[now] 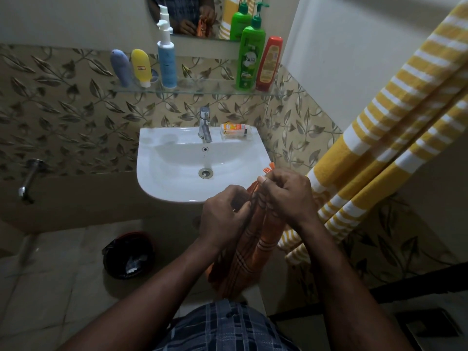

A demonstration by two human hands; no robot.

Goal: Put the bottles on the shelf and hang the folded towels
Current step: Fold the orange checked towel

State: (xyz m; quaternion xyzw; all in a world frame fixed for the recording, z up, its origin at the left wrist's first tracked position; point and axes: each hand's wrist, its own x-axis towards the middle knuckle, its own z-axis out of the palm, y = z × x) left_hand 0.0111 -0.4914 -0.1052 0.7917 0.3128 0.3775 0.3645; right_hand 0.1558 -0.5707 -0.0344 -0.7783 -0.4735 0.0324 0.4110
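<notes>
Home bathroom. Basin (157, 148) with tap (204, 125) sitting under a mirror (182, 11); bottles (249, 59) standing on a glass shelf (202, 88); leaf tiles (63, 97) covering the wall; striped towel (392, 110) hanging at right.

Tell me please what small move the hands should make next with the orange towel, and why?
Probably lift the orange towel up and right, toward where the yellow striped towel hangs. The left hand and the right hand both grip its top end, it looks folded, and five bottles already stand on the glass shelf. The rail itself is out of view.
</notes>
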